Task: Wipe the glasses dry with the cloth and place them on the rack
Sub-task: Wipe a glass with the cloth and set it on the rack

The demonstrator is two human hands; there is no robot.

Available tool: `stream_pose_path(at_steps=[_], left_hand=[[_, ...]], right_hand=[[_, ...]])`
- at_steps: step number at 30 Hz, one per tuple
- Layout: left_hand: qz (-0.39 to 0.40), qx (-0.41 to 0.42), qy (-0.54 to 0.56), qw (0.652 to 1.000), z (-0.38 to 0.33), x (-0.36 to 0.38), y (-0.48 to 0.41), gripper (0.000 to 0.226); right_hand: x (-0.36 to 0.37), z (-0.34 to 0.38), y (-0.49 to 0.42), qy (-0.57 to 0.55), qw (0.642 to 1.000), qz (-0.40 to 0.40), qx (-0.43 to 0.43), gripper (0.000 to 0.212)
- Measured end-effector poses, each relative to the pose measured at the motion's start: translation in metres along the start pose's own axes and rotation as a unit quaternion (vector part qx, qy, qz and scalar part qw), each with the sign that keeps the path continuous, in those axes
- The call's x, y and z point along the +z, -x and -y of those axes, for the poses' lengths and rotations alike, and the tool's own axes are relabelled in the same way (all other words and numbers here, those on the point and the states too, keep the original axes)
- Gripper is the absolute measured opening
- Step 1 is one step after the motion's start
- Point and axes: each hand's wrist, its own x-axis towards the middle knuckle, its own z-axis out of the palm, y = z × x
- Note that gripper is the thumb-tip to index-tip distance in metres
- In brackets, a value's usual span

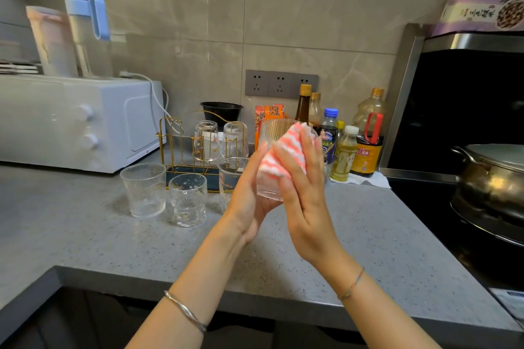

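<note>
- Head view: the left grip [249,195] was clamped round a ribbed glass [272,130], cupping its lower wall and base from the left and holding it clear above the counter [113,244].
- The right grip [302,193] lay with fingers nearly straight over a pink-and-white cloth [283,159], pressing it flat against the glass wall nearest the person. The cloth's top edge reached the rim; whether it entered the glass could not be determined.
- Step in hand, as judged: wiping the outer wall of the held glass.
- The rack [173,169] stood left of and beyond both grips, carrying two inverted glasses [206,139].
- Three upright glasses [143,193] waited on the counter left of the left grip. The nearest was partly hidden behind it.
- Next move, as judged: rotate the glass under the cloth and dry the inside. Then invert it and carry it left to a free peg, clearing the standing glasses.
</note>
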Motion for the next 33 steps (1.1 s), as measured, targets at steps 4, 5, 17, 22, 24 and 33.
stream_pose_path(at_steps=[4, 5, 17, 22, 24, 33], left_hand=[[-0.034, -0.017, -0.015, 0.999, 0.007, 0.0, 0.004, 0.05], [-0.036, -0.026, -0.011, 0.999, 0.009, 0.001, 0.005, 0.055], [-0.026, -0.051, 0.097, 0.994, 0.003, -0.001, 0.001, 0.066], [0.005, -0.047, 0.025, 0.999, 0.004, -0.003, 0.002, 0.067], [0.001, -0.025, -0.022, 0.999, 0.001, -0.002, 0.004, 0.063], [-0.024, 0.007, -0.019, 1.0, 0.007, -0.006, 0.006, 0.056]], right_hand=[[-0.013, -0.007, -0.025, -0.044, 0.997, -0.031, 0.062, 0.041], [-0.016, -0.009, -0.03, -0.061, 0.994, -0.037, 0.081, 0.042], [0.012, 0.0, 0.021, -0.095, 0.995, -0.004, 0.037, 0.048], [0.009, 0.001, 0.022, -0.072, 0.997, -0.017, 0.017, 0.047], [0.008, 0.001, 0.022, -0.057, 0.998, -0.012, 0.013, 0.048], [0.005, -0.001, 0.017, 0.018, 1.0, 0.018, -0.007, 0.044]])
